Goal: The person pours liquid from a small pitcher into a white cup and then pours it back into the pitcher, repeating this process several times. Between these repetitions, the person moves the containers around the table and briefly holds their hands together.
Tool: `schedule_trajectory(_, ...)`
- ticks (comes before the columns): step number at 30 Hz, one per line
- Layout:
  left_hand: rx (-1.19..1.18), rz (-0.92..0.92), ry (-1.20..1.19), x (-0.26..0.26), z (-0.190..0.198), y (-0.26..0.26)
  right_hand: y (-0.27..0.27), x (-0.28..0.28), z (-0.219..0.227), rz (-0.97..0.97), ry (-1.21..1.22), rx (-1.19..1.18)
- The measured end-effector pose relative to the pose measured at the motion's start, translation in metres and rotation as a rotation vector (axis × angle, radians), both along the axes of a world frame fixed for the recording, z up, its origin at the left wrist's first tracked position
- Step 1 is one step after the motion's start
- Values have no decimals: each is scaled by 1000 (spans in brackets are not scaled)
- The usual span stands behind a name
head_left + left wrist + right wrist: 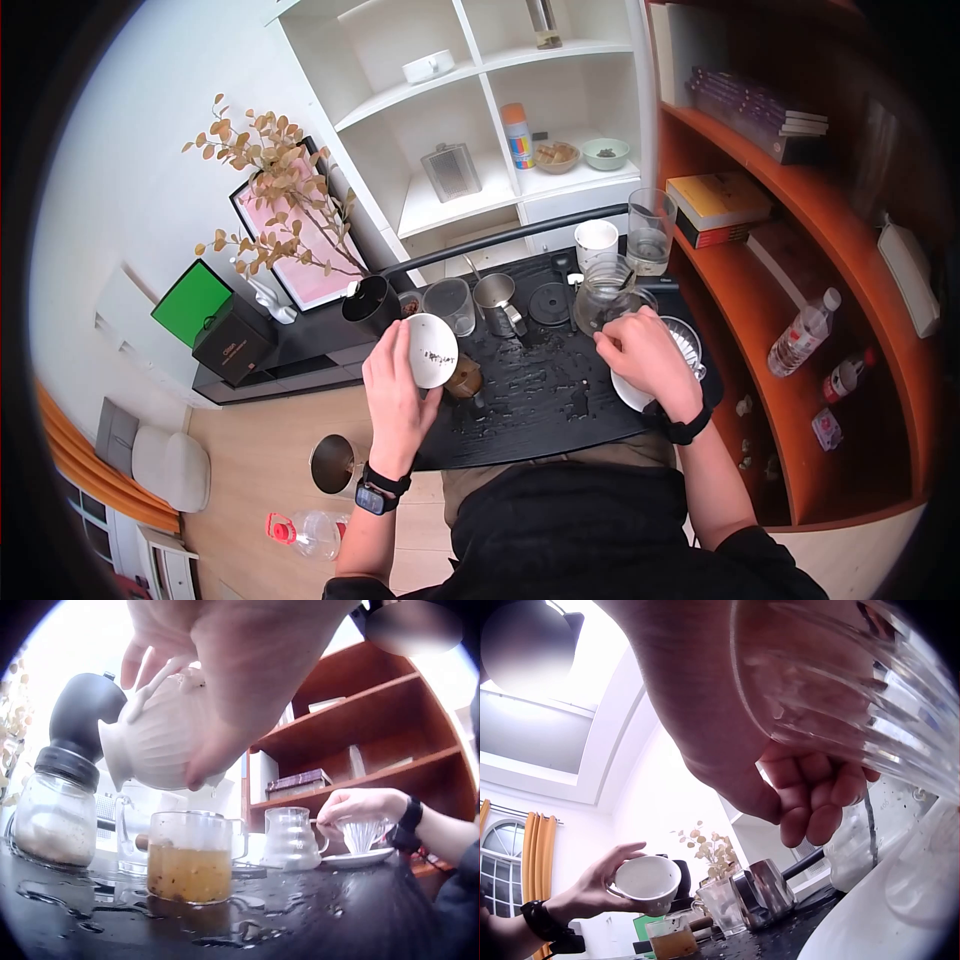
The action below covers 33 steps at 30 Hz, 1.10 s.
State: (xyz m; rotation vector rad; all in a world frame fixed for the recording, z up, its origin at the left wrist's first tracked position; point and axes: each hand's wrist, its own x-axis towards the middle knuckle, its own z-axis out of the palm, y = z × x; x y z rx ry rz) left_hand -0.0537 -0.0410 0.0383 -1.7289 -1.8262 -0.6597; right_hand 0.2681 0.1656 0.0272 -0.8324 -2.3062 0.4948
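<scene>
Tilted on its side, a white ribbed cup is gripped by my left hand. Dark bits cling inside it. Below, in the left wrist view, a glass cup of amber liquid with dark bits stands on the black table. My right hand has loosely curled fingers beside the handle of a glass server; contact is unclear. A ribbed glass dripper is under that wrist.
Behind stand a metal pitcher, an empty glass, a white cup and a tall glass. A black-topped grinder is at left. Water wets the tabletop. A wooden shelf borders the right.
</scene>
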Motion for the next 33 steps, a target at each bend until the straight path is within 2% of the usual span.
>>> schedule_trajectory(3, 111, 25, -101, 2, 1, 1, 0, 0, 0, -1, -9, 1)
schedule_trajectory(5, 191, -12, -268, 5, 7, -1, 0, -1, 0, -6, -16, 4)
schedule_trajectory(7, 186, -14, -358, 11, 16, -3, -1, -2, 1, -9, -2, 27)
schedule_trajectory(9, 190, -94, -557, 21, 24, -2, -2, -3, 2, -7, -8, 36)
schedule_trajectory(13, 167, -165, -671, 31, 19, 9, -3, -2, 2, -8, 0, 42)
schedule_trajectory(21, 28, -145, -713, 61, 3, 32, -5, -1, 6, -10, -2, 22)
schedule_trajectory(24, -65, -86, -613, 68, 2, 38, -4, -1, 6, -10, -5, 14)
schedule_trajectory(33, -148, -96, -524, 73, -15, 51, -1, -1, 2, 5, 14, 23)
